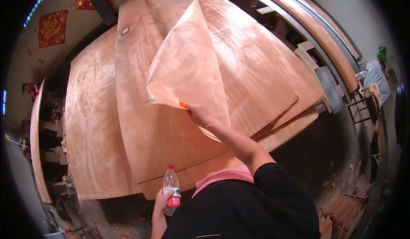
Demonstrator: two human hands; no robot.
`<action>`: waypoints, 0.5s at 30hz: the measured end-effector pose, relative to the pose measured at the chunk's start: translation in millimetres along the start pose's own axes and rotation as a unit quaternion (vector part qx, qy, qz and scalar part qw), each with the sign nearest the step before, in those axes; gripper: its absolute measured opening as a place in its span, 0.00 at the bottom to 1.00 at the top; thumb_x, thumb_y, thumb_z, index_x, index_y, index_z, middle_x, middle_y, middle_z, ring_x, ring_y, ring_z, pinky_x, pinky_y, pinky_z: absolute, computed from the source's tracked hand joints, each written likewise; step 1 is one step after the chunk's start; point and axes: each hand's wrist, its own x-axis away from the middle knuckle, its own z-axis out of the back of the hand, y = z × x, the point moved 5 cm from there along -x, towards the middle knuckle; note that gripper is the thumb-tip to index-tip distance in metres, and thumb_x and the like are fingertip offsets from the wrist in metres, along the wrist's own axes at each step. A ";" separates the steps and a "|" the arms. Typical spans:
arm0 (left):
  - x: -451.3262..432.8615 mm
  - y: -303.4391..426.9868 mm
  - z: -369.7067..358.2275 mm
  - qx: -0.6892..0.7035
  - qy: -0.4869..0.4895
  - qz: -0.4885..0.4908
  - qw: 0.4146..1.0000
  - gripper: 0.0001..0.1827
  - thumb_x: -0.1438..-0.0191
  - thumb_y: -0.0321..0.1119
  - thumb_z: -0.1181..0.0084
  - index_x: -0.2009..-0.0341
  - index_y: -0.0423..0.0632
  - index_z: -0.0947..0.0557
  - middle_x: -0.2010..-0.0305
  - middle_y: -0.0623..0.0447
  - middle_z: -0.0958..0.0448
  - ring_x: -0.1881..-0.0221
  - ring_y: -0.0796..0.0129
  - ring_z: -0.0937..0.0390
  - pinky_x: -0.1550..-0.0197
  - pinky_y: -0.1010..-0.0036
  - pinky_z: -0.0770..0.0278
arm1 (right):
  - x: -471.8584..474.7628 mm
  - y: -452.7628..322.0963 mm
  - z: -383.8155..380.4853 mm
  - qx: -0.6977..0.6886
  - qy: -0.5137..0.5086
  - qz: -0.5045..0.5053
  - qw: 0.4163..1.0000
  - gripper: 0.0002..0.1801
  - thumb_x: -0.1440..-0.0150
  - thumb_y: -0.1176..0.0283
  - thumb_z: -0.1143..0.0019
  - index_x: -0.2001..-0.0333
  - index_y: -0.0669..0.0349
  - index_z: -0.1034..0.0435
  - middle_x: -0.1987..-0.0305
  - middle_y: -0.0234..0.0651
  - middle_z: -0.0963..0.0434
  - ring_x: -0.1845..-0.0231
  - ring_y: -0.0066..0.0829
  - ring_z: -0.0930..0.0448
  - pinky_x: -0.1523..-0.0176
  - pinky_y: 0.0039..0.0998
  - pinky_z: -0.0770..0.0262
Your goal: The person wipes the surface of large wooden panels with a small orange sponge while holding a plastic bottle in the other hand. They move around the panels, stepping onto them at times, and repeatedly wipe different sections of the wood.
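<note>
My right hand (199,114) grips the near edge of a thin wood veneer sheet (189,56). That sheet is curled and lifted, its far end narrowing to a point above the stack. Something orange (183,105) shows at the fingertips; whether it is a finger cover or a tool, I cannot tell. Low in view, my left hand (164,199) is closed around a clear plastic bottle (170,178) with a red cap and a red-and-white label bearing writing. The bottle stands nearly upright close to my body. Under the lifted sheet lie large overlapping veneer sheets (153,136).
Another wide veneer sheet (93,120) lies at the left, beside a narrow upright-looking sheet edge (37,143). Long boards (320,24) run along the right wall. A dark metal-framed stool (360,111) stands at the right. Wood scraps (346,197) litter the floor.
</note>
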 end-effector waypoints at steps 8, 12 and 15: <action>22.2 -19.8 0.8 -0.003 0.047 -0.003 0.999 0.13 0.51 0.27 0.51 0.61 0.36 0.31 0.70 0.43 0.25 0.73 0.57 0.23 0.73 0.68 0.24 | 29.1 106.1 88.9 -0.362 0.088 -0.162 0.914 0.12 0.47 0.72 0.52 0.60 0.67 0.30 0.64 0.31 0.25 0.65 0.22 0.26 0.61 0.22 0.29; 22.7 -16.4 -7.6 -0.020 0.037 0.016 0.999 0.13 0.50 0.29 0.51 0.61 0.37 0.32 0.71 0.43 0.25 0.72 0.58 0.23 0.73 0.69 0.24 | 63.1 157.2 153.5 -0.484 0.140 -0.184 0.844 0.14 0.46 0.72 0.54 0.57 0.67 0.32 0.59 0.36 0.27 0.59 0.26 0.26 0.54 0.26 0.31; 15.4 -12.3 -20.1 -0.031 0.005 0.030 0.999 0.14 0.50 0.31 0.51 0.60 0.38 0.31 0.71 0.44 0.25 0.73 0.61 0.24 0.71 0.70 0.24 | 88.2 177.3 213.3 -0.528 0.206 -0.199 0.799 0.14 0.45 0.69 0.57 0.56 0.63 0.33 0.60 0.34 0.26 0.61 0.28 0.25 0.57 0.26 0.31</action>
